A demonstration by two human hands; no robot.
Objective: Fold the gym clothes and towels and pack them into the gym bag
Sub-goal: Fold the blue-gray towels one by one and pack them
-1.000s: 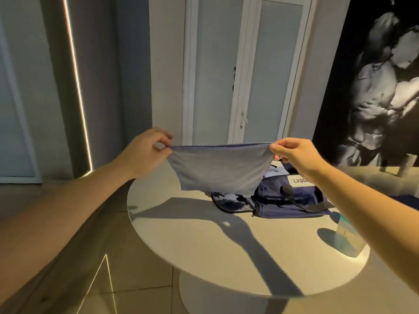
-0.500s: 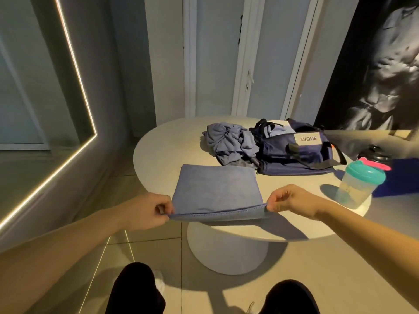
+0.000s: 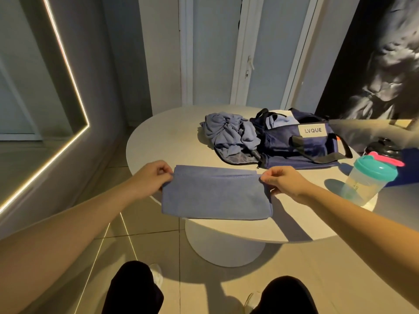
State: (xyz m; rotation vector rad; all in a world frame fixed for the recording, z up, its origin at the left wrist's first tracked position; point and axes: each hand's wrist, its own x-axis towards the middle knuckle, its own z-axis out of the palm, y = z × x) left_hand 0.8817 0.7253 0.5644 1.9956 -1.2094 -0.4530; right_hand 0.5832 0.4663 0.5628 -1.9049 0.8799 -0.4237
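A blue towel [image 3: 215, 197] lies folded in half on the near edge of the round white table [image 3: 163, 141]. My left hand [image 3: 152, 176] pinches its far left corner. On the other side my right hand [image 3: 283, 181] pinches the far right corner. Beyond the towel, a crumpled pile of blue-grey clothes [image 3: 229, 134] sits against the navy gym bag [image 3: 301, 141], which lies open with a pale garment inside.
A clear shaker bottle with a teal lid [image 3: 369, 177] stands at the table's right. A dark object [image 3: 383, 147] sits behind it. Walls and doors stand close behind the table. My legs and shoes are on the tiled floor below.
The towel went from hanging in the air to lying on the table. Both hands then carried the near edge away over the far part, folding it in half.
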